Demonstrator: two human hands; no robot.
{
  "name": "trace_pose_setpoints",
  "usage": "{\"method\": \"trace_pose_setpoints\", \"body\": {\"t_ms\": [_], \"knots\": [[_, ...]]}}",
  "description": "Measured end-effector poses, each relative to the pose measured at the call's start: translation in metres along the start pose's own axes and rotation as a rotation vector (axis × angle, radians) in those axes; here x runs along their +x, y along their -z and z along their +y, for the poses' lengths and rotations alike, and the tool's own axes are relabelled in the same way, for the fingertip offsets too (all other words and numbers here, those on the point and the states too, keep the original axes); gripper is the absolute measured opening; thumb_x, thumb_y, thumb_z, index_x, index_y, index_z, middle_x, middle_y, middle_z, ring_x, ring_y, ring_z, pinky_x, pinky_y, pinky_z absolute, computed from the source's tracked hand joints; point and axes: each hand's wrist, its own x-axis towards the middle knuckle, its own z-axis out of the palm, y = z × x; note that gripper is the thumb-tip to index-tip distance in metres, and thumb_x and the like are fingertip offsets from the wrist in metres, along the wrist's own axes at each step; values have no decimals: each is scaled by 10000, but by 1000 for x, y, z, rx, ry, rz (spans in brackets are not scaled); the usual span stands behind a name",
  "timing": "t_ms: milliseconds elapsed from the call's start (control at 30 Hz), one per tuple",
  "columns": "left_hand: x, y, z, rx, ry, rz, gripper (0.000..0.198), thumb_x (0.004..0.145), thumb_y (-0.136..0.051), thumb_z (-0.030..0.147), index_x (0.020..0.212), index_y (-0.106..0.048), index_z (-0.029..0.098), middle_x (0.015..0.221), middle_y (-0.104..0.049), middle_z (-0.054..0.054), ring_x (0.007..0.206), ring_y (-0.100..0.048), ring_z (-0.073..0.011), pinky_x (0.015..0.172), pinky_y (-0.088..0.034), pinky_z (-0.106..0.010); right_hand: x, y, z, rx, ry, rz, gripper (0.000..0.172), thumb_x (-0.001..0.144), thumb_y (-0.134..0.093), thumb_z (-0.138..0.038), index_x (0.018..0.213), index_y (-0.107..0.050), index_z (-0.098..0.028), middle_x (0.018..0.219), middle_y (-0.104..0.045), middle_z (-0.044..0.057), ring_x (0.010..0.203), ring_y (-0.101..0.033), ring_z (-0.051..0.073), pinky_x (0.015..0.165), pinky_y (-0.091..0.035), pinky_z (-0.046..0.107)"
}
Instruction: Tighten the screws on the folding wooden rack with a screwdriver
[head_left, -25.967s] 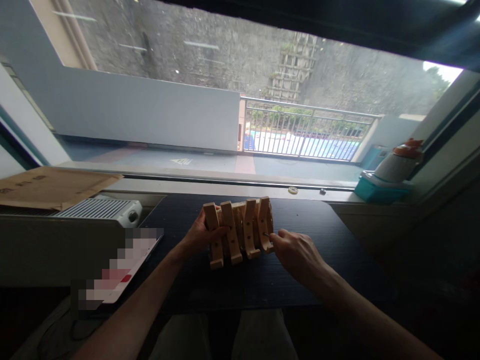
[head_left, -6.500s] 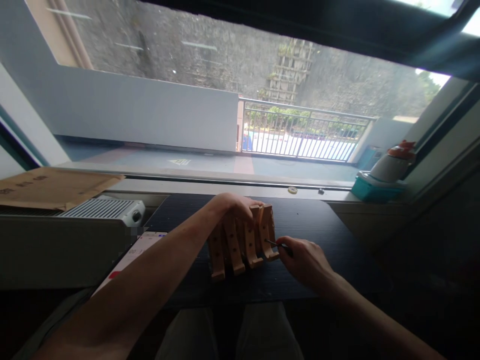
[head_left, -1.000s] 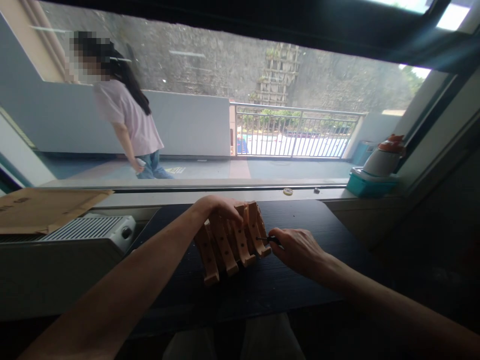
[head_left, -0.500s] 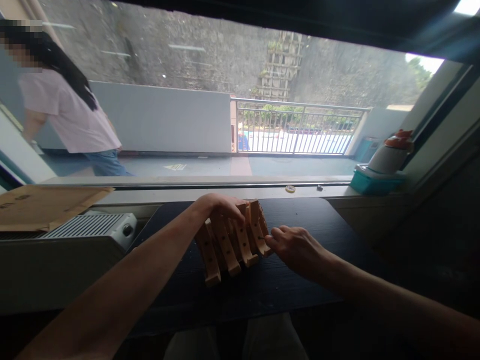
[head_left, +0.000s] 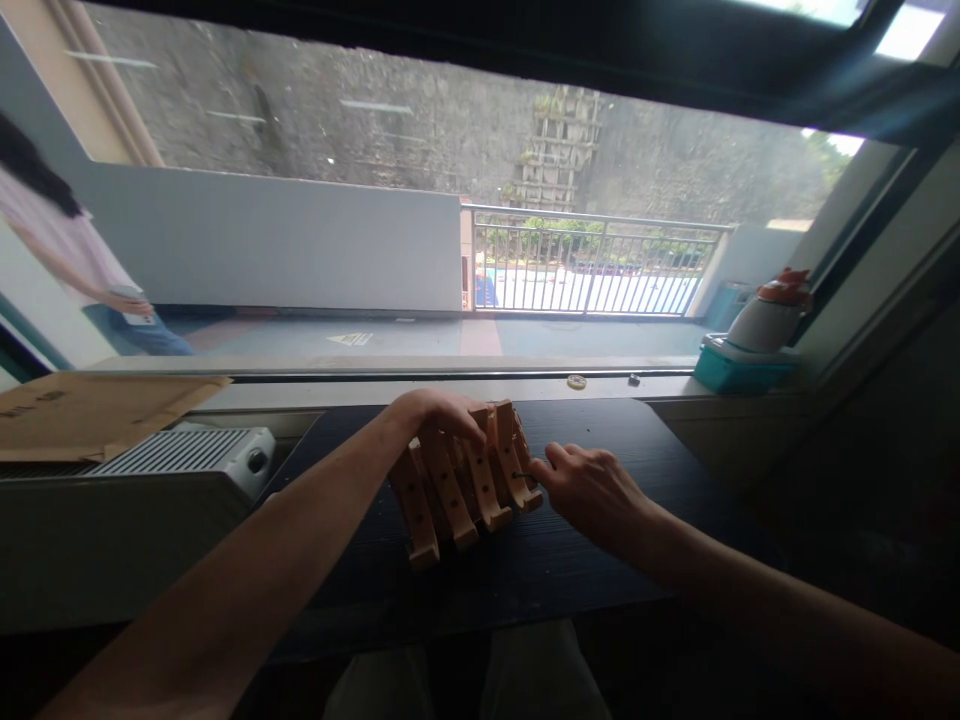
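A small wooden slatted piece (head_left: 457, 495) rests tilted on the dark tabletop. Several of its curved slats face me, each with dark holes or screw heads. My left hand (head_left: 448, 412) grips its upper edge from behind, fingers bent around the wood. On the right side, my right hand (head_left: 589, 485) pinches a thin dark rod (head_left: 523, 475), which resembles a hex key. The rod's tip meets the rightmost slat at a hole. How far it goes in cannot be seen, and the hand hides its other end.
The dark table (head_left: 622, 550) stands below a window sill (head_left: 420, 392). On the sill are a tape roll (head_left: 576, 382), a small dark object (head_left: 634, 380) and a teal box (head_left: 742, 368) bearing a bottle (head_left: 766, 315). A cardboard sheet (head_left: 105, 410) covers part of a radiator (head_left: 187, 450). A person (head_left: 67, 235) is outside.
My right hand has drawn slightly away from the slats, so more of the rod shows. The left hand keeps its hold. Outside, the person has moved left, partly out of view.
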Motion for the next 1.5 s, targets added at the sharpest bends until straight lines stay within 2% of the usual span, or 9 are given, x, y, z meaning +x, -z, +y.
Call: {"method": "trace_pose_setpoints", "body": {"t_ms": [100,233,500,633,800,1000,1133,1300,1500], "knots": [[-1,0,0,2,4,-4,704,650,-700,387,1301,-453,284,1304,-572,-76,1149,-564,-289,905,-504,-365,-2,-1,2,-106,192,38,234,843,-450,2,938,-591,-159,877,-609,60,728,-568,169,541,-334,280],[-3,1,4,-15,33,2,714,639,-714,374,1299,-449,299,1311,-563,-68,1147,-563,-287,900,-507,-358,-3,-9,8,-91,259,32,244,846,-432,19,934,-581,-153,859,-596,52,721,-538,158,562,-345,283],[-5,1,10,7,88,11,680,647,-711,390,1264,-461,251,1306,-560,-103,1128,-578,-308,873,-526,-380,0,-22,8,275,-177,-9,212,936,-419,-203,928,-632,-196,849,-660,26,722,-599,139,582,-323,259],[-6,-2,12,50,60,27,681,663,-691,367,1294,-450,279,1323,-556,-82,1170,-549,-311,921,-499,-405,2,-18,4,290,-314,-51,247,948,-409,-289,917,-638,-204,821,-691,29,729,-638,170,570,-323,269],[-4,-3,6,-8,-4,-13,643,665,-685,339,1271,-478,278,1242,-610,-63,1175,-549,-289,937,-487,-374,0,-1,-4,93,-150,-31,122,894,-476,-160,961,-577,-170,780,-649,33,621,-609,157,493,-280,268],[-4,-2,5,16,62,31,668,655,-706,386,1272,-482,265,1267,-596,-87,1103,-595,-297,897,-513,-381,-3,1,4,-144,299,56,205,868,-430,-18,923,-573,-155,810,-600,38,665,-560,159,521,-303,289],[-6,0,8,-27,127,10,639,649,-709,372,1239,-496,252,1290,-584,-100,1089,-607,-300,854,-535,-364,-4,-9,15,-138,338,84,242,866,-398,3,927,-580,-145,791,-586,32,647,-529,149,520,-295,285],[-6,1,6,-38,83,-6,614,655,-708,370,1220,-492,271,1298,-587,-72,1105,-602,-281,843,-537,-334,-4,-16,12,89,137,40,237,876,-394,-23,887,-585,-162,794,-616,26,628,-542,123,527,-284,261],[-6,-2,8,-32,59,-4,559,659,-696,348,1179,-516,248,1262,-609,-71,1109,-597,-289,854,-532,-352,-3,-20,1,329,-265,-21,221,951,-415,-295,978,-608,-192,828,-701,31,731,-647,175,554,-292,272]]}}
